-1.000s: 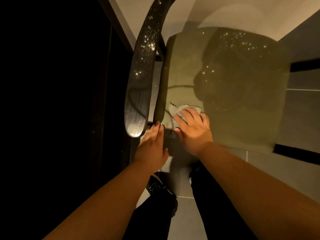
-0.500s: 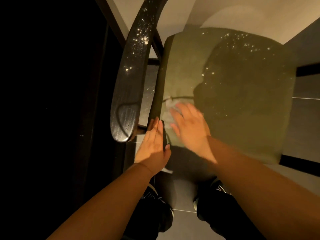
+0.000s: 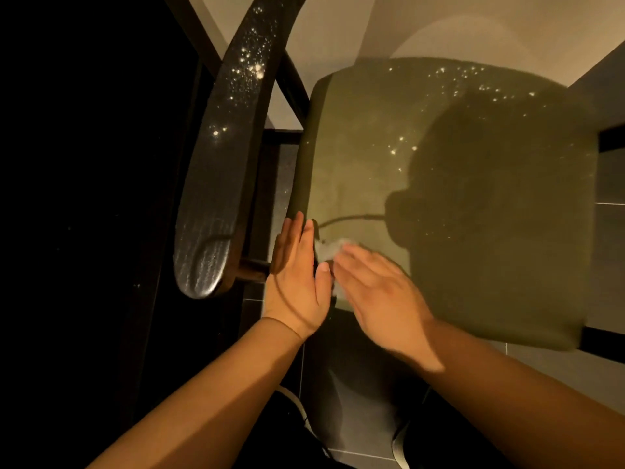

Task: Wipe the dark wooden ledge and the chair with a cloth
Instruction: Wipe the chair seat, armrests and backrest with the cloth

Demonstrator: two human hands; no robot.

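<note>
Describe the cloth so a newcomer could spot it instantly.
Start at the big olive chair seat. At its near-left corner, the cloth is the small crumpled patch peeking from under the right hand, the only whitish thing on the dark green upholstery.

One chair (image 3: 302, 170) with one olive seat (image 3: 365, 157) and one dark wooden armrest (image 3: 216, 184); one pale cloth (image 3: 329, 249); two bare hands, a left hand (image 3: 297, 286) and a right hand (image 3: 382, 299).
</note>
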